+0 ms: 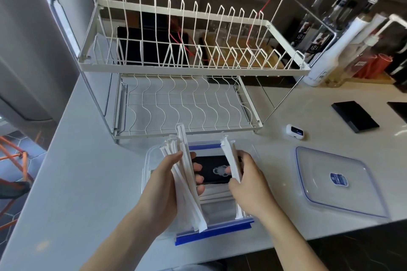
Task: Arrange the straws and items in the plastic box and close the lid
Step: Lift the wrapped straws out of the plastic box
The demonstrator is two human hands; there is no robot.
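Observation:
A clear plastic box point(147, 160) with blue clips stands on the white counter in front of me. Over its left side, my left hand point(164, 182) grips a fanned bundle of white paper-wrapped straws point(187, 174). Above the right side of the box my right hand point(248, 185) holds a smaller bunch of wrapped straws point(230, 160). Between my hands, inside the box, lies a black item with a grey bear figure point(214, 169). More white pieces rest on the box floor. The clear lid point(334, 180), blue-edged with a blue label, lies flat on the counter to the right.
A white two-tier wire dish rack point(182, 68) stands directly behind the box. A small white device point(295, 131) and a black flat case point(354, 116) lie at the right. Bottles point(326, 46) crowd the back right corner. The counter's front edge is near my arms.

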